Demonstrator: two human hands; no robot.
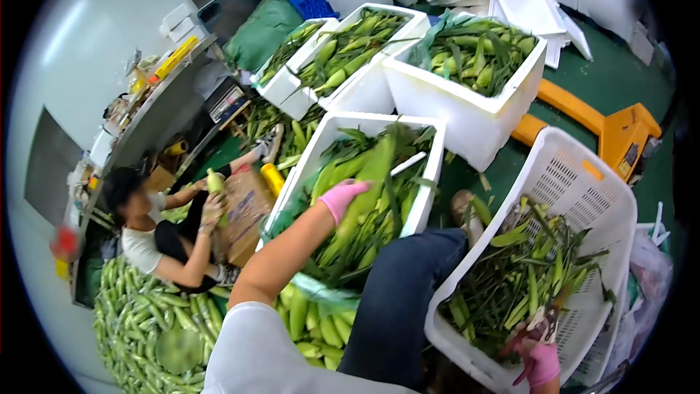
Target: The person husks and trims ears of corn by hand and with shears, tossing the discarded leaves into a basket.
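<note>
White basket [588, 197]: right of the frame, tilted in view, leaves and husks heaped inside.
Rear foam box [452, 120]: upper centre, full of green ears, directly beyond the front one.
Front foam box [418, 217]: centre of the frame, packed with ears and long leaves.
Bagged-ear pile [131, 306]: lower left, spread beside a seated co-worker [142, 249], who holds an ear upright.
Trousered leg [394, 299]: lower centre, its knee between front box and basket, blocking part of both.
Foam lids [539, 7]: stacked untidily at upper right.
Orange pallet jack [620, 131]: right, behind the basket.
Carton [244, 211]: left of centre, before the co-worker.
Left hand [345, 201]: pink-gloved, closed on a green corn ear [377, 164] in the front box; its forearm crosses the box's near-left rim.
Right hand [541, 362]: pink-gloved, lower right, gripping shears [543, 325] over the basket.
</note>
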